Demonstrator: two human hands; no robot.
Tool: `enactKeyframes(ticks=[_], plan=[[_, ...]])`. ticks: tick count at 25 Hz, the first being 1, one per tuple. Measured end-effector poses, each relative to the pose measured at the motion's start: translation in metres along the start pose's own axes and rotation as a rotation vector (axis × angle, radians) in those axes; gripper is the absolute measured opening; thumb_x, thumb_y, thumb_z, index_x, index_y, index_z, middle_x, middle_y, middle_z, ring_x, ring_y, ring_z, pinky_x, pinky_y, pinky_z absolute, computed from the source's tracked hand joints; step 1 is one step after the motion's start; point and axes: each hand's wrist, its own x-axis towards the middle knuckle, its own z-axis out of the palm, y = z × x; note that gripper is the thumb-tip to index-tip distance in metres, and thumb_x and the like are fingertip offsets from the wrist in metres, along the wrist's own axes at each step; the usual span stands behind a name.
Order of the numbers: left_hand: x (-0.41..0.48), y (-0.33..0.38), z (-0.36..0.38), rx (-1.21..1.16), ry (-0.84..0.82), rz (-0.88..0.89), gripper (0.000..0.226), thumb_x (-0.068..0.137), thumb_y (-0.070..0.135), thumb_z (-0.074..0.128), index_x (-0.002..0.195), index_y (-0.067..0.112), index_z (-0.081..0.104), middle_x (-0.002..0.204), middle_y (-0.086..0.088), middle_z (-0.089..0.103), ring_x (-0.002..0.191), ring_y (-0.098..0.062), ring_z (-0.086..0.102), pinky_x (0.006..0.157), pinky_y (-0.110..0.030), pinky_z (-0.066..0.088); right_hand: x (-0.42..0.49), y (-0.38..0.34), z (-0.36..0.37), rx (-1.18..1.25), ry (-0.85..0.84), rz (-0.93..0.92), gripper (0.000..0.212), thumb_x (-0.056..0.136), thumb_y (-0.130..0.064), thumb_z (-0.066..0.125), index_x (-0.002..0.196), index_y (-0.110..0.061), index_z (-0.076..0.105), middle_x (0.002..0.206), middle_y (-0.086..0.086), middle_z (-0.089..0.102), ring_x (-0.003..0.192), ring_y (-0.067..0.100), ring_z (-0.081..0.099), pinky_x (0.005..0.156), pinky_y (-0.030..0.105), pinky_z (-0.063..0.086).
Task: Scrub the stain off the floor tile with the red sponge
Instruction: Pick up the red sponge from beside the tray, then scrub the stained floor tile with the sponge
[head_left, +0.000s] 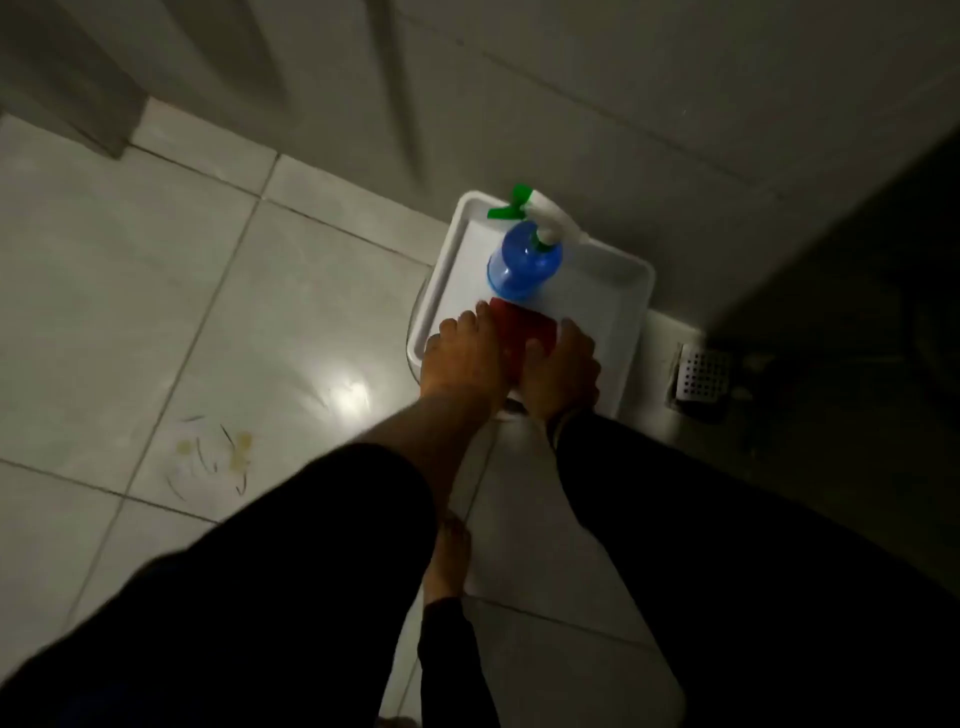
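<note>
The red sponge (521, 332) lies in a white tray (618, 306) on the floor by the wall. My left hand (460, 358) presses against its left side with fingers stretched forward. My right hand (560, 370) clasps its right side, thumb on top. Both hands hide the sponge's near half. The stain (214, 457), yellowish blotches with thin dark streaks, marks a white floor tile to the far left of the tray, well apart from both hands.
A blue spray bottle (524, 266) with a white and green trigger head stands in the tray just behind the sponge. A floor drain grate (702, 375) sits right of the tray. My bare foot (449, 556) is on the tiles below the hands. The lighting is dim.
</note>
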Motion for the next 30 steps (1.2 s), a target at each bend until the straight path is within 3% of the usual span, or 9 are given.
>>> enactKeyframes(ticks=[4,9,12,14,17,20,24,28,30], plan=[[0.044,0.009,0.026,-0.185,-0.026,-0.289,0.069,0.098,0.045,0.064,0.154,0.012,0.044,0.149,-0.017,0.053,0.138,-0.037,0.053,0.108,-0.049,0.049,0.051,-0.001,0.017,0.203,-0.088,0.215,0.081,0.096,-0.037,0.081,0.159,-0.005,0.04,0.16,0.021,0.054,0.145,0.042,0.057,0.124,0.052,0.048],[0.058,0.009,0.023,-0.571,-0.034,-0.35,0.044,0.096,0.045,0.064,0.132,0.021,0.06,0.107,0.002,0.063,0.102,-0.02,0.063,0.082,-0.032,0.043,0.044,0.009,0.014,0.67,-0.042,0.249,0.035,0.09,-0.009,0.083,0.124,-0.002,0.076,0.124,0.02,0.079,0.116,0.038,0.076,0.097,0.042,0.063],[0.022,-0.001,-0.008,-0.881,0.061,-0.263,0.035,0.087,0.041,0.071,0.117,0.023,0.068,0.09,0.009,0.064,0.081,-0.01,0.063,0.075,-0.025,0.047,0.008,-0.008,-0.008,0.841,-0.018,0.179,0.044,0.084,-0.005,0.088,0.126,-0.006,0.074,0.125,0.018,0.08,0.116,0.039,0.077,0.101,0.047,0.065],[-0.018,-0.025,-0.03,-1.165,0.05,-0.231,0.032,0.072,0.03,0.072,0.103,0.019,0.075,0.083,0.005,0.073,0.073,-0.009,0.07,0.071,-0.028,0.056,-0.03,-0.019,-0.022,0.885,-0.194,0.102,0.058,0.085,-0.006,0.087,0.139,-0.01,0.066,0.138,0.019,0.075,0.126,0.04,0.074,0.11,0.058,0.061],[-0.08,-0.078,-0.046,-1.348,-0.021,-0.166,0.027,0.065,0.017,0.067,0.091,0.022,0.074,0.075,0.003,0.074,0.064,-0.005,0.069,0.064,-0.022,0.057,-0.08,-0.023,-0.022,0.919,-0.701,0.121,0.083,0.08,-0.009,0.083,0.156,-0.017,0.052,0.154,0.023,0.063,0.139,0.043,0.065,0.117,0.065,0.052],[-0.132,-0.146,-0.036,-1.333,0.051,-0.168,0.038,0.073,0.019,0.071,0.11,0.016,0.076,0.099,-0.007,0.079,0.087,-0.018,0.078,0.079,-0.031,0.065,-0.115,-0.04,0.022,0.765,-0.945,0.127,0.073,0.086,-0.009,0.084,0.154,-0.016,0.057,0.15,0.022,0.068,0.137,0.042,0.067,0.113,0.059,0.056],[-0.168,-0.258,0.023,-1.386,0.415,-0.463,0.066,0.075,0.034,0.082,0.138,0.026,0.064,0.121,-0.003,0.071,0.103,-0.027,0.076,0.08,-0.041,0.068,-0.147,-0.085,0.145,0.354,-0.927,-0.105,0.019,0.095,-0.025,0.073,0.106,-0.028,0.088,0.109,0.003,0.089,0.102,0.02,0.085,0.074,0.023,0.069],[-0.174,-0.386,0.131,-1.166,0.57,-0.843,0.075,0.093,0.061,0.066,0.157,0.028,0.046,0.153,-0.004,0.059,0.136,-0.028,0.061,0.11,-0.049,0.052,-0.138,-0.109,0.292,0.172,-0.853,-0.378,0.032,0.106,0.001,0.06,0.136,-0.004,0.07,0.086,0.008,0.085,0.069,0.022,0.081,0.054,0.021,0.062],[-0.173,-0.451,0.198,-0.835,0.503,-0.985,0.082,0.099,0.064,0.052,0.167,0.023,0.033,0.171,-0.008,0.04,0.157,-0.033,0.039,0.126,-0.055,0.034,-0.126,-0.124,0.368,0.094,-0.751,-0.599,0.037,0.105,0.006,0.057,0.134,-0.013,0.069,0.098,0.01,0.076,0.086,0.028,0.074,0.072,0.027,0.063]])
